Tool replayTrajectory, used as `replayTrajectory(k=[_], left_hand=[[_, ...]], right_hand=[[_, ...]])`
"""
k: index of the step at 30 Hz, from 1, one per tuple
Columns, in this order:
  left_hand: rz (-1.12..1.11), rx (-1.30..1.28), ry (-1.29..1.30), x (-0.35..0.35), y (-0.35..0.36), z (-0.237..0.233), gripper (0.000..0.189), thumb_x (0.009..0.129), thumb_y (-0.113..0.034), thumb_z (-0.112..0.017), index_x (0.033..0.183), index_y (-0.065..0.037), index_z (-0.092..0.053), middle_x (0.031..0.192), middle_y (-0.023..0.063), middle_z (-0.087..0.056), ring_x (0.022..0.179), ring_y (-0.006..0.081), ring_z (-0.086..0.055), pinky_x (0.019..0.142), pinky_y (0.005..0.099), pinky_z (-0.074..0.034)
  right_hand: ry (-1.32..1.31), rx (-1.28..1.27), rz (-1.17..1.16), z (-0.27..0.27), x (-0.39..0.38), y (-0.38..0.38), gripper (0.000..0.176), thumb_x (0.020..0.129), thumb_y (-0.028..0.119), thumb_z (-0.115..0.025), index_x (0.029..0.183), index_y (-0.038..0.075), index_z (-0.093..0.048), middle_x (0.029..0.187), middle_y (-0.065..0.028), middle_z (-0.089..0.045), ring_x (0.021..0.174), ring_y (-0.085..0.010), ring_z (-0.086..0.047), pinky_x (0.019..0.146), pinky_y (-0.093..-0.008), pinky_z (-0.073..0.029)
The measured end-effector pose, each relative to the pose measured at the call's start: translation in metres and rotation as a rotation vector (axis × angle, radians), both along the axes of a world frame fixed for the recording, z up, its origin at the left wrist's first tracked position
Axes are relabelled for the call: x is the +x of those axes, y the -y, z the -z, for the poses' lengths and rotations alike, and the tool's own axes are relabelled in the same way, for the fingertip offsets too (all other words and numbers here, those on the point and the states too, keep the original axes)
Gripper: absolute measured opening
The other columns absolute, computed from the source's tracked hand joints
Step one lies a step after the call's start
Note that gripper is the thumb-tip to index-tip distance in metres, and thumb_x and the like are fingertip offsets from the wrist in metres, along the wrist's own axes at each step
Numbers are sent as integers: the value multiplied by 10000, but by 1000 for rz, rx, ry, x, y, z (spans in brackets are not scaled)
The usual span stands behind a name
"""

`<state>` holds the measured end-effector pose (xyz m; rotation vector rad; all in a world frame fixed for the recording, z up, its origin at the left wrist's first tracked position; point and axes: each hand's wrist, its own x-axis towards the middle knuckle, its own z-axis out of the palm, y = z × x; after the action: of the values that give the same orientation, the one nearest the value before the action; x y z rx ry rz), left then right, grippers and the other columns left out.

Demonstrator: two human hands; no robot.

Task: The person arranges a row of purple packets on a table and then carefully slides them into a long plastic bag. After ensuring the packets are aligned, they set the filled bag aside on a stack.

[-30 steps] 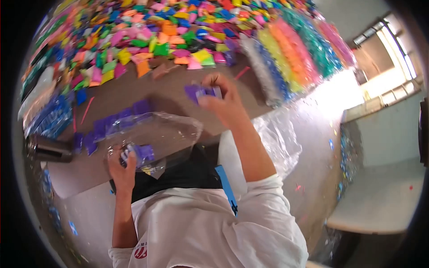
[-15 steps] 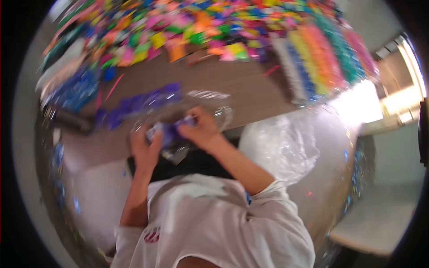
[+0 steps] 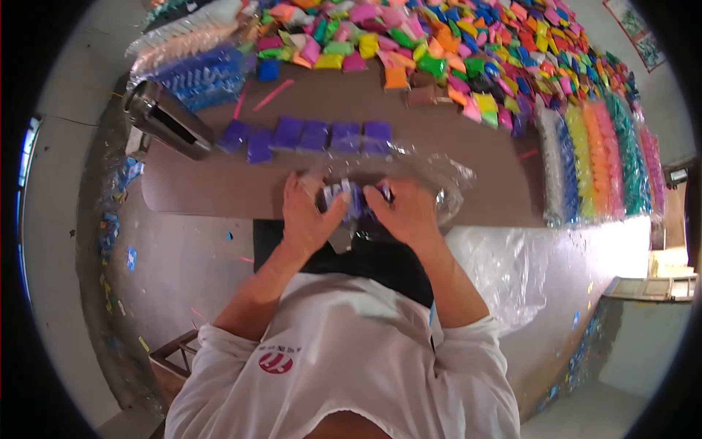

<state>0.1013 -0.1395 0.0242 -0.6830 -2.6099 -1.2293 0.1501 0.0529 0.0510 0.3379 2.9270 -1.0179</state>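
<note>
Near the front edge of the brown table (image 3: 504,197), my left hand (image 3: 311,212) and my right hand (image 3: 409,208) face each other. Between them they grip a small bundle of purple packets (image 3: 355,202), with fingers and thumbs closed on its two sides. Clear plastic film (image 3: 446,175) stretches from the bundle to the right, beyond my right hand. Just beyond my hands lies a row of flat purple packets (image 3: 314,136).
A heap of colourful packets (image 3: 439,44) covers the far side. Filled clear sleeves stand at the right (image 3: 592,161) and far left (image 3: 205,77). A dark metallic flask (image 3: 168,121) lies at the left. Clear plastic bags (image 3: 504,271) hang below the table edge.
The view has swung left and sharpened, so the table and hands appear farther right. My hands still hold the purple bundle.
</note>
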Motion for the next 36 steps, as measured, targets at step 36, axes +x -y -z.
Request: replayTrajectory(k=[36], left_hand=[[33,-8,-81,-8,3,16,481,840,-348,-689,1135,25,-617,1029,213,-671,1027,428,-597,1096,529,-334]], right_hand=[[-175,-116,-279,-4,24,-25,694,761,219,-821,1342,-28,-531,1260,-202,-597,1160,-374,-582,972,-433,-482]])
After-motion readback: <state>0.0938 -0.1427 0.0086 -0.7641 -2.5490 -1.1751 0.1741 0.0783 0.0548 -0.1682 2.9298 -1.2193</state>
